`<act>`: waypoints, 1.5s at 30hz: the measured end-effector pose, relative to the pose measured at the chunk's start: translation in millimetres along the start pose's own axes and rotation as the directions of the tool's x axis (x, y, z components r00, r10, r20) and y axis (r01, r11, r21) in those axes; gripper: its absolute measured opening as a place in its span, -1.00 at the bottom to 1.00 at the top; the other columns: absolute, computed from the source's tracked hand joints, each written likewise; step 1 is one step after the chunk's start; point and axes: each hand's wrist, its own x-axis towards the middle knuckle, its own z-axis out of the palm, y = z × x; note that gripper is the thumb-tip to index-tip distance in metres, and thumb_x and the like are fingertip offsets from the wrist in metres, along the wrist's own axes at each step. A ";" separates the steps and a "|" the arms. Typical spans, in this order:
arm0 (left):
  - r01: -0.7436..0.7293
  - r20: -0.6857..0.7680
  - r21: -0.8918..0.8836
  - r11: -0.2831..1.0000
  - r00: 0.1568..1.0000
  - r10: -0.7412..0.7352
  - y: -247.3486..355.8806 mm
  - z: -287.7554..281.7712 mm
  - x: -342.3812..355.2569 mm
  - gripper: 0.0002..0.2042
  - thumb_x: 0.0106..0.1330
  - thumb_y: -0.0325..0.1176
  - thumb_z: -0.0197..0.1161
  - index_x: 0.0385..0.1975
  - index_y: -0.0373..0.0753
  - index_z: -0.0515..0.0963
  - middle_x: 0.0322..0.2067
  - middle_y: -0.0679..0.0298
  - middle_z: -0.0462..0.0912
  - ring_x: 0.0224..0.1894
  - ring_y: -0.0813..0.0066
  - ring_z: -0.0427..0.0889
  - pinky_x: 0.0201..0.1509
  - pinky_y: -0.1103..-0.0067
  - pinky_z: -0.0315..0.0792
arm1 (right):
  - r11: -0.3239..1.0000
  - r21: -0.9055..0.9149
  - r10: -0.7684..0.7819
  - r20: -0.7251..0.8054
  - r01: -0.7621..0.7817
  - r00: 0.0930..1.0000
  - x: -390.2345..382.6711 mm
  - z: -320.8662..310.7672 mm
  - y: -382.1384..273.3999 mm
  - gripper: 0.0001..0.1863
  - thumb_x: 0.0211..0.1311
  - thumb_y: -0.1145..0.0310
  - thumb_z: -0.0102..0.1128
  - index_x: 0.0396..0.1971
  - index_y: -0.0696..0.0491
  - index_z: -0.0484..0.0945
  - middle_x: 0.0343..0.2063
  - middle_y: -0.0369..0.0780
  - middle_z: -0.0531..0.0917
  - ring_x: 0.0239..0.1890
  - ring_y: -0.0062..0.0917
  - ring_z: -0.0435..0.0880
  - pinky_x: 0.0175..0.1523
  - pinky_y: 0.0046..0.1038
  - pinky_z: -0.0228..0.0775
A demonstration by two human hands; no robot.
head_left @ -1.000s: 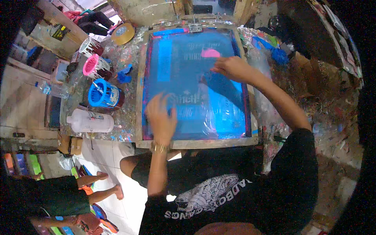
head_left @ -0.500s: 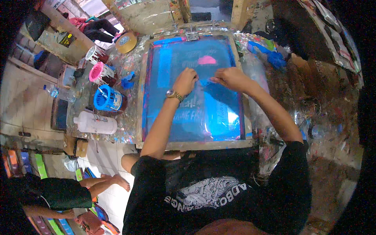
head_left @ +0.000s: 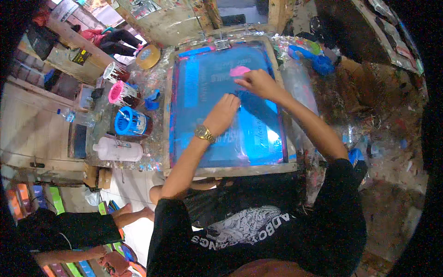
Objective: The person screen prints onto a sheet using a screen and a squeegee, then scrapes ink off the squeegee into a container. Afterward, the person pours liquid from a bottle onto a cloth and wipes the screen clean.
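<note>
A wood-framed printing screen [head_left: 184, 124] with blue mesh lies before me, pale lettering showing through it. My left hand [head_left: 225, 110], with a gold watch [head_left: 203, 133] at the wrist, rests on the middle of the mesh. Its fingers are bent and closed; what they grip, if anything, is hidden. Farther up, my right hand [head_left: 258, 84] is held above the mesh, thumb and fingers pinched together beside a pink patch [head_left: 239, 71]. Whatever that pinch holds is too small to make out. A shiny, see-through strip [head_left: 238, 145] runs down the mesh below my left hand.
Left of the screen stand a blue-rimmed tub [head_left: 131, 122], a pink-rimmed tub [head_left: 122, 93], a white-rimmed tub [head_left: 115, 73] and a whitish bottle [head_left: 119, 150]. A tape roll [head_left: 148, 57] lies behind them. Crumpled blue material [head_left: 321, 64] lies right. Another person [head_left: 69, 226] sits lower left.
My hands, close together at one height before, are now apart: the right has moved up toward the pink patch, the left slightly down and nearer me. The view has shifted a little.
</note>
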 end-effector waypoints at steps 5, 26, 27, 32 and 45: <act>0.062 -0.116 -0.107 0.992 0.991 -0.074 -5.3 3.0 7.9 -0.91 0.25 -0.50 0.09 -0.29 -0.34 0.40 -0.28 -0.04 0.44 -0.17 -0.04 0.41 -0.01 0.25 0.36 | 0.998 -0.049 0.058 0.171 -0.051 0.984 3.7 6.1 -3.6 -0.44 0.23 -0.14 0.16 -0.59 0.12 0.66 -0.62 0.01 0.61 -0.55 -0.17 0.62 -0.39 -0.18 0.40; 0.327 -0.266 -0.616 0.717 0.770 -0.580 -3.8 -3.9 5.1 -0.79 0.13 -0.36 0.44 -0.35 -0.26 0.55 -0.40 0.25 0.68 -0.33 0.41 0.69 -0.19 0.50 0.55 | 0.984 0.162 -0.087 0.100 0.069 0.991 -32.0 25.4 1.8 -0.71 0.00 0.16 0.41 -0.49 0.12 0.68 -0.55 -0.08 0.68 -0.47 -0.12 0.66 -0.28 -0.13 0.46; 0.331 -0.261 -0.616 0.715 0.770 -0.582 -0.5 -7.7 -2.3 -0.79 0.13 -0.36 0.44 -0.35 -0.26 0.55 -0.40 0.25 0.68 -0.33 0.41 0.69 -0.19 0.50 0.55 | 0.987 0.137 -0.104 0.150 0.084 0.983 -38.1 22.1 7.0 -0.76 0.04 0.25 0.37 -0.47 0.14 0.67 -0.53 -0.07 0.65 -0.43 -0.16 0.64 -0.29 -0.17 0.43; 0.423 -0.451 -0.396 0.815 0.684 -0.574 3.7 -10.0 -50.4 -0.83 0.16 -0.37 0.39 -0.37 -0.28 0.55 -0.40 0.19 0.63 -0.37 0.36 0.62 -0.26 0.48 0.48 | 0.915 -0.096 -0.367 0.203 0.391 0.908 -66.1 -0.9 7.5 -0.87 0.06 0.42 0.28 -0.39 0.12 0.66 -0.47 -0.10 0.57 -0.32 -0.24 0.58 -0.23 -0.28 0.40; 0.487 -0.431 -0.303 0.819 0.697 -0.573 -13.4 17.2 -69.5 -0.88 0.21 -0.39 0.29 -0.35 -0.28 0.54 -0.37 0.14 0.61 -0.30 0.22 0.62 -0.18 0.42 0.50 | 0.856 0.031 -0.516 0.102 0.515 0.851 -139.1 -42.0 -15.5 -0.76 0.02 0.43 0.18 -0.26 0.09 0.58 -0.42 -0.17 0.50 -0.29 -0.28 0.51 -0.21 -0.29 0.41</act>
